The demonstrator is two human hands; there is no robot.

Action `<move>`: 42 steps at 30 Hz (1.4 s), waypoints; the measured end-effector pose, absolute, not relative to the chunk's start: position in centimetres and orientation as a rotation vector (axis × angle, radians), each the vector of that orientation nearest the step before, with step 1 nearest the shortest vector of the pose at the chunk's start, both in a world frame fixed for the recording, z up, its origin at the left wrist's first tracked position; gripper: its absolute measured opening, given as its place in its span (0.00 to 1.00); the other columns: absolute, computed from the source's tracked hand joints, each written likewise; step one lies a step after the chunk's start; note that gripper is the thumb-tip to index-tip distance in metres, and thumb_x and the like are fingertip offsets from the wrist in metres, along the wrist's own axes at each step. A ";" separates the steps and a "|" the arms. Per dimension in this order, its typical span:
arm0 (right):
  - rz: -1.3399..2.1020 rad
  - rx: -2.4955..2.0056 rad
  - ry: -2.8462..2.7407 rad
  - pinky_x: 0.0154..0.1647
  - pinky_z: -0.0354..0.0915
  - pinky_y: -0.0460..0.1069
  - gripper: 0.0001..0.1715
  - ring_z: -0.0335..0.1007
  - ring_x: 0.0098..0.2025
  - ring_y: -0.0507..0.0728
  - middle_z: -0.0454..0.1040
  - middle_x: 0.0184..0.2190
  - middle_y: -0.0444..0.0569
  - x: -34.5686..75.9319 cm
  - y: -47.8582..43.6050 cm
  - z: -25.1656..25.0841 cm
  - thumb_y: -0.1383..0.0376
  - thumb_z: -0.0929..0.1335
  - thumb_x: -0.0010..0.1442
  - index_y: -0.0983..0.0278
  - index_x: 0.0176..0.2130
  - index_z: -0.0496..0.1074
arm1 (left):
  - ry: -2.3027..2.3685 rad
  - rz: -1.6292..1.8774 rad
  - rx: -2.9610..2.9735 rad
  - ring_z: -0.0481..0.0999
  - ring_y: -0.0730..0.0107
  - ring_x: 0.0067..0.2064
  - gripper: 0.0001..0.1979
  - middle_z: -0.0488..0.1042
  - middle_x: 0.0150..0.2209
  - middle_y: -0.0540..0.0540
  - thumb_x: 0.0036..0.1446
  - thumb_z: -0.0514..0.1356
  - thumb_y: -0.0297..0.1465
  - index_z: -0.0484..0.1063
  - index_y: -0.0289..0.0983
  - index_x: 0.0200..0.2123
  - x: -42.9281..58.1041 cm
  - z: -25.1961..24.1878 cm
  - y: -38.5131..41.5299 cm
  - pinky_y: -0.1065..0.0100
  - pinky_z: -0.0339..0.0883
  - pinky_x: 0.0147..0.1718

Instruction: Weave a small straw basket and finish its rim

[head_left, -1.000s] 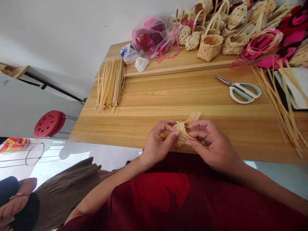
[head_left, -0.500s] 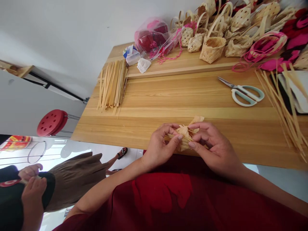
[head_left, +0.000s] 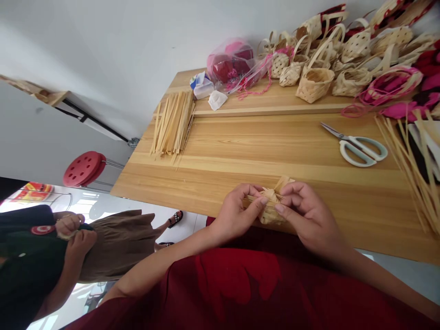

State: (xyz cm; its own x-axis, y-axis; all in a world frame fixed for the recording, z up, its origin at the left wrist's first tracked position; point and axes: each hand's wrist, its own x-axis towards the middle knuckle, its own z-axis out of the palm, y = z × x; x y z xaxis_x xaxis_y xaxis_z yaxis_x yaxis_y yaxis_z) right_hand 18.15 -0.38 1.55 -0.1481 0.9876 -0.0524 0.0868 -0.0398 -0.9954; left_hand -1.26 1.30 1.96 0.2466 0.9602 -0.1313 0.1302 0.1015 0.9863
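Small woven piece of pale flat strips, held between two bare hands. Places are given relative to the scissors, which lie on the wooden tabletop. The woven piece is on the near side of the scissors and to their left, by the tabletop's front edge. The left hand grips its left side between thumb and curled fingers; the right hand likewise pinches its right side, fingers narrow. Strip ends project between the hands; which strip each fingertip presses appears partly hidden. Right of the scissors: loose narrow strips. Beyond them: woven baskets, several with upright handles. Far left of them: a bundle of flat strips, with a clear bag of red and pink contents farther back.
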 end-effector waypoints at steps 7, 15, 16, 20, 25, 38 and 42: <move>1.448 -1.286 -1.289 0.32 0.69 0.50 0.25 0.73 0.30 0.56 0.76 0.28 0.41 18.2 -0.1 1.9 0.50 0.73 0.65 0.58 0.54 0.64 | 1.144 0.872 1.286 0.79 0.61 0.49 0.14 0.77 0.52 0.38 0.65 0.65 0.41 0.73 0.36 0.34 -1.4 2.1 1.3 0.68 0.75 0.39; 1.251 -1.255 -1.322 0.31 0.70 0.52 0.17 0.72 0.27 0.56 0.76 0.25 0.40 18.0 -0.6 1.9 0.54 0.72 0.66 0.55 0.49 0.65 | 1.051 0.911 1.114 0.80 0.62 0.48 0.20 0.77 0.57 0.35 0.65 0.66 0.47 0.71 0.35 0.36 -1.5 2.3 1.2 0.67 0.77 0.38; 1.241 -1.255 -1.315 0.32 0.71 0.52 0.17 0.74 0.28 0.57 0.77 0.26 0.41 18.0 -0.6 1.8 0.55 0.73 0.66 0.55 0.49 0.65 | 1.050 0.920 1.094 0.80 0.61 0.49 0.20 0.77 0.57 0.35 0.65 0.66 0.47 0.71 0.35 0.36 -1.5 2.3 1.1 0.66 0.77 0.39; 1.195 -1.262 -1.320 0.35 0.73 0.52 0.11 0.77 0.32 0.57 0.80 0.30 0.43 18.1 -0.8 1.5 0.57 0.74 0.65 0.56 0.43 0.70 | 1.038 0.943 1.086 0.79 0.55 0.55 0.18 0.76 0.58 0.35 0.63 0.67 0.46 0.73 0.35 0.36 -1.8 2.3 1.0 0.64 0.78 0.41; 1.116 -1.269 -1.364 0.37 0.72 0.51 0.07 0.77 0.33 0.55 0.81 0.32 0.44 18.3 -0.9 1.3 0.59 0.74 0.65 0.57 0.39 0.74 | 1.000 0.987 1.152 0.77 0.53 0.60 0.15 0.76 0.60 0.36 0.60 0.71 0.41 0.75 0.36 0.35 -2.1 2.2 0.9 0.61 0.77 0.48; 1.058 -1.271 -1.472 0.37 0.72 0.50 0.02 0.77 0.33 0.55 0.81 0.32 0.44 18.5 -1.3 1.3 0.61 0.73 0.66 0.56 0.39 0.78 | 1.057 0.986 1.008 0.80 0.59 0.51 0.21 0.80 0.53 0.39 0.58 0.71 0.48 0.78 0.35 0.33 -1.7 1.5 1.5 0.60 0.77 0.46; 1.022 -1.325 -1.570 0.40 0.72 0.52 0.03 0.77 0.34 0.56 0.80 0.33 0.44 18.8 -1.3 1.3 0.61 0.72 0.68 0.57 0.40 0.77 | 1.057 0.978 1.002 0.80 0.61 0.48 0.20 0.80 0.53 0.40 0.59 0.70 0.48 0.79 0.35 0.33 -1.6 1.4 1.5 0.62 0.77 0.44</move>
State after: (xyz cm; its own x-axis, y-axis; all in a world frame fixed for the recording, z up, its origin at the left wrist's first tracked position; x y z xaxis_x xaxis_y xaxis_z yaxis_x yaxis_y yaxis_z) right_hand 18.80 -1.32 1.34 -0.1075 0.9906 0.0850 0.3231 0.1157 -0.9393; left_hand -1.60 1.55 1.38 0.2034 0.9551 -0.2156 -0.1413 0.2465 0.9588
